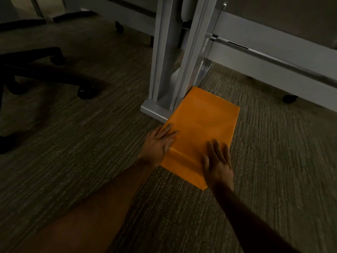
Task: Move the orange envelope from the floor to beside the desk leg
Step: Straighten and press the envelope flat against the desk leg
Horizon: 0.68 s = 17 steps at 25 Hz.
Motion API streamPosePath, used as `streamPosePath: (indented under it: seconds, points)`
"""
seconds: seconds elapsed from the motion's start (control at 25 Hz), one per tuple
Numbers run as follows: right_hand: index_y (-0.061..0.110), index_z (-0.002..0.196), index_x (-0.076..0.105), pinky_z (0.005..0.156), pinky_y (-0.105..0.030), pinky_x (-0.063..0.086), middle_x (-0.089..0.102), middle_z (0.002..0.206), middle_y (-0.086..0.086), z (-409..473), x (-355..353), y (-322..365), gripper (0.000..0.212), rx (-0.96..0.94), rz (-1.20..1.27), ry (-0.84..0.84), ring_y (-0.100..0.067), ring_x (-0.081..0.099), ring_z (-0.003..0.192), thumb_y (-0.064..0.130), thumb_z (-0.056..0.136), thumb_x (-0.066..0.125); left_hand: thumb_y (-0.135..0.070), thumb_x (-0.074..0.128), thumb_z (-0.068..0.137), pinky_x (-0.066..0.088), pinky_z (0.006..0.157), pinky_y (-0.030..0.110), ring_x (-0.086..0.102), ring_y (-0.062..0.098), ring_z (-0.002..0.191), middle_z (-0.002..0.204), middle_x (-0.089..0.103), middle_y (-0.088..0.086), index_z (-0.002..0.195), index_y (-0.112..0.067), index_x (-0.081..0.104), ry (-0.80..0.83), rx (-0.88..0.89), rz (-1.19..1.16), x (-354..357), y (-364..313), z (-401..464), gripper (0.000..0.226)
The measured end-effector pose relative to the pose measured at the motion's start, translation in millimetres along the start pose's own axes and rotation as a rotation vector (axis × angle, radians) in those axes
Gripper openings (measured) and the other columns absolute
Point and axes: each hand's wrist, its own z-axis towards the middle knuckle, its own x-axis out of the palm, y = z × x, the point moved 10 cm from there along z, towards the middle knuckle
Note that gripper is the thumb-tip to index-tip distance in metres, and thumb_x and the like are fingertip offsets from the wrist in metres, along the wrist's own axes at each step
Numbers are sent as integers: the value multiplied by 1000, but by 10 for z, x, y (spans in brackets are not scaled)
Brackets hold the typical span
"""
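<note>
The orange envelope [198, 128] is a bulky padded packet lying flat on the carpet, its far left corner against the foot of the white desk leg [171, 57]. My left hand [158, 141] lies flat with fingers spread against the envelope's near left edge. On the near right part of the envelope rests my right hand [217, 161], palm down and fingers apart. Neither hand is curled around it. The envelope's near right corner is partly hidden under my right hand.
An office chair's black base with casters [85, 92] stands at the left. A white rail or panel frame [269, 57] runs along the right behind the leg, with another caster [290, 98] under it. Carpet stretches around the envelope.
</note>
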Motion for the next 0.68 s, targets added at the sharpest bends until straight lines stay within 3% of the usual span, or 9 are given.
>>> streamPosePath:
  seconds: [0.2, 0.4, 0.52, 0.68]
  points:
    - [35, 160, 18, 117, -56, 32, 8, 169, 12, 47, 95, -97, 71, 31, -9, 84, -22, -12, 155, 66, 96, 19, -43, 28, 107, 14, 120, 55, 12, 23, 152, 166, 18, -12, 151, -41, 37, 199, -69, 65, 77, -8, 44, 45]
    - [38, 160, 3, 122, -62, 12, -3, 171, 7, 82, 127, -72, 73, 29, -104, 256, -29, -13, 155, 68, 94, 7, -44, 20, 107, -4, 122, 52, -5, 22, 154, 169, 6, -1, 159, -32, 15, 401, -10, 406, 24, -163, 120, 53]
    - [36, 161, 1, 122, -62, 2, -3, 171, 4, 78, 73, -43, 67, 35, -158, 252, -31, -14, 155, 61, 100, 13, -50, 20, 105, -9, 120, 47, 2, 27, 154, 167, 15, 9, 159, -18, 10, 347, -37, 407, -88, -313, 84, 64]
    - [24, 161, 16, 122, -59, 10, 12, 171, -5, -246, -224, 322, 65, -38, -157, 160, -39, -2, 156, 49, 104, 31, -50, 32, 104, 4, 121, 44, 16, 28, 152, 164, 25, 10, 158, -12, 21, 240, -114, 268, -368, -639, -287, 66]
